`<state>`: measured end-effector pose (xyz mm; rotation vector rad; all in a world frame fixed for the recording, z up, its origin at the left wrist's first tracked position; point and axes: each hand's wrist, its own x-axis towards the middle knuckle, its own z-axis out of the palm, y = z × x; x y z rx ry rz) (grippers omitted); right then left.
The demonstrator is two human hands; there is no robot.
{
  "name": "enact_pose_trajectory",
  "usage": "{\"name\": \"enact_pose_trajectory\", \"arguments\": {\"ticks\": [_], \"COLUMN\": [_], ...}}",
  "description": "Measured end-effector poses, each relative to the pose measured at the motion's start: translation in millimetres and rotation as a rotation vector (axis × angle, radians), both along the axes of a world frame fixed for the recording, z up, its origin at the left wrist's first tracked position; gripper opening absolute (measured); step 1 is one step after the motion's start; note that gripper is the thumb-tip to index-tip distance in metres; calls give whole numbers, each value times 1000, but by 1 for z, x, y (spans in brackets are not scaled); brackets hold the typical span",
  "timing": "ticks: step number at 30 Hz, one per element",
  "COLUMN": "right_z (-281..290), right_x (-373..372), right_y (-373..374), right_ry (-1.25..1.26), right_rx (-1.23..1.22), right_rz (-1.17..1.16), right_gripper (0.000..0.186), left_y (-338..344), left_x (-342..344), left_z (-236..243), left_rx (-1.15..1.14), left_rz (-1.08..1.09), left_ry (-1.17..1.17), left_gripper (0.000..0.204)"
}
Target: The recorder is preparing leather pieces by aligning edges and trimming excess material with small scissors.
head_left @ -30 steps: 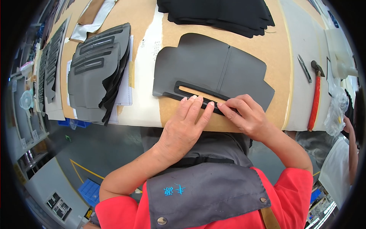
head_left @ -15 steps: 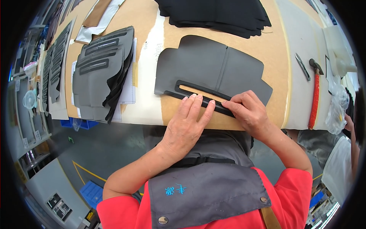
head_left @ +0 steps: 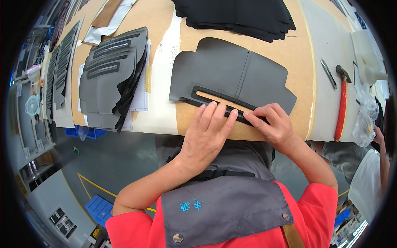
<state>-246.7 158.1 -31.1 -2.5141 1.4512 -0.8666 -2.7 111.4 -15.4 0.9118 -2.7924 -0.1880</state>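
Observation:
A grey sheet-material panel (head_left: 221,68) with stepped corners lies on the work table, a double seam line running across it. Near its front edge is a long slot framed by a black strip (head_left: 202,89), and tan tabletop shows through it. My left hand (head_left: 202,138) rests with fingers outstretched, the tips pressing on the black edging along the slot's near side. Just to the right, my right hand (head_left: 275,128) pinches that edging between thumb and curled fingers. Part of the slot's right end is hidden under the right hand.
Stacked grey panels (head_left: 97,93) with black-framed slots lie left, black cut pieces (head_left: 235,18) at the back. On the right are a cutter-like pen tool (head_left: 328,74), a red-handled hammer (head_left: 341,107) and a clear plastic bag (head_left: 366,115). Another person's arm (head_left: 382,144) shows at the far right.
My right hand has shifted slightly right and down along the black edging. My left fingertips have slid a little to the right. The panel stays nearly in place.

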Motion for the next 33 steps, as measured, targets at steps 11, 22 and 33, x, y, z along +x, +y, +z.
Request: {"name": "enact_pose_trajectory", "arguments": {"ticks": [11, 22, 33], "right_z": [-1, 0, 0], "right_x": [-5, -12, -15], "right_y": [4, 12, 16], "right_ry": [-44, -77, -29], "right_rx": [39, 91, 16], "right_rz": [-18, -43, -10], "right_gripper": [41, 40, 43], "left_y": [5, 13, 18], "left_x": [-11, -18, -25], "left_z": [-2, -1, -2], "left_rx": [-12, 44, 66], "left_rz": [-68, -70, -83], "left_ry": [42, 59, 59], "left_gripper": [56, 53, 53]}}
